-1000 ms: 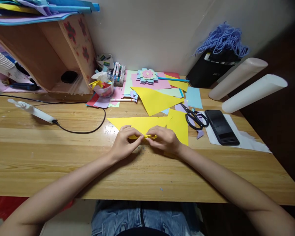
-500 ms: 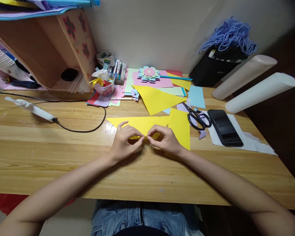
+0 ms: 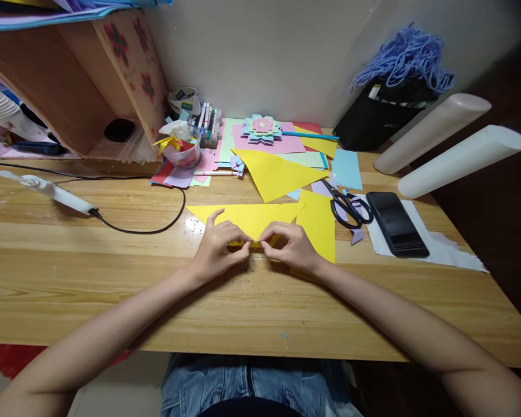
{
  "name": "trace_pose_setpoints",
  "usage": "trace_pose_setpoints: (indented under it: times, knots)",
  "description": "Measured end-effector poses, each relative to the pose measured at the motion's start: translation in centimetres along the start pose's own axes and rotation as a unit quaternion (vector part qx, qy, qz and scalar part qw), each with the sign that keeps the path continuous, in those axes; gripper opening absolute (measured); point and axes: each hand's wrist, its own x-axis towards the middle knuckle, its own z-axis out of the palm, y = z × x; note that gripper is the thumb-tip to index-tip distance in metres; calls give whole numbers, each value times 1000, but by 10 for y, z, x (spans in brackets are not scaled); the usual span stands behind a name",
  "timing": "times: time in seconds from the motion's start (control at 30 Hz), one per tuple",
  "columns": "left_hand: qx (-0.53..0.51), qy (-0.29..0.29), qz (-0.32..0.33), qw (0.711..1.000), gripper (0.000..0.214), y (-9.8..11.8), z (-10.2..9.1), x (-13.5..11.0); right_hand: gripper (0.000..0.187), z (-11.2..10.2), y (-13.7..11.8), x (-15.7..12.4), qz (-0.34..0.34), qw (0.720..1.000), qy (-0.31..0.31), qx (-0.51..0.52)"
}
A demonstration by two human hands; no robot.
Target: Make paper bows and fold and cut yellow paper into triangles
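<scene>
My left hand (image 3: 217, 250) and my right hand (image 3: 292, 246) meet at the middle of the wooden desk (image 3: 113, 289). Both pinch a small folded yellow paper piece (image 3: 255, 242) between thumb and fingertips, fingers curled over it. Most of that piece is hidden by the fingers. Just behind the hands lies a long yellow paper triangle (image 3: 247, 215), and a second yellow triangle (image 3: 318, 223) lies beside my right hand. A larger yellow triangle (image 3: 273, 172) rests farther back.
Black scissors (image 3: 347, 207) and a black phone (image 3: 396, 223) on white paper lie to the right. A layered paper flower (image 3: 263, 130), coloured sheets, markers (image 3: 207, 121), a cup of scraps (image 3: 181, 148) sit at the back. A white corded tool (image 3: 47, 189) lies left.
The hands stay together on the small yellow piece, fingers shifting slightly as they pinch it. The view has tilted a little; nothing else on the desk moved.
</scene>
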Motion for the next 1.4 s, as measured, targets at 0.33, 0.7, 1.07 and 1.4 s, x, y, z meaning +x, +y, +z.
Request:
trace_pose_setpoints:
  times: [0.33,0.7,1.07,1.4]
  knots:
    - [-7,-23,-2,1000,8,2,-7,0,6,0,-2,0,-4,1000,5,1]
    - [27,-62,15,998,14,10,-7,-9,4,-3,-4,1,-107,990,-86,-31]
    - [69,-116,-4,991,16,17,-6,-12,6,2,-5,-3,-162,966,-132,-155]
    - [17,-143,-113,983,14,16,-6,-10,9,4,-16,-3,11,989,-124,-76]
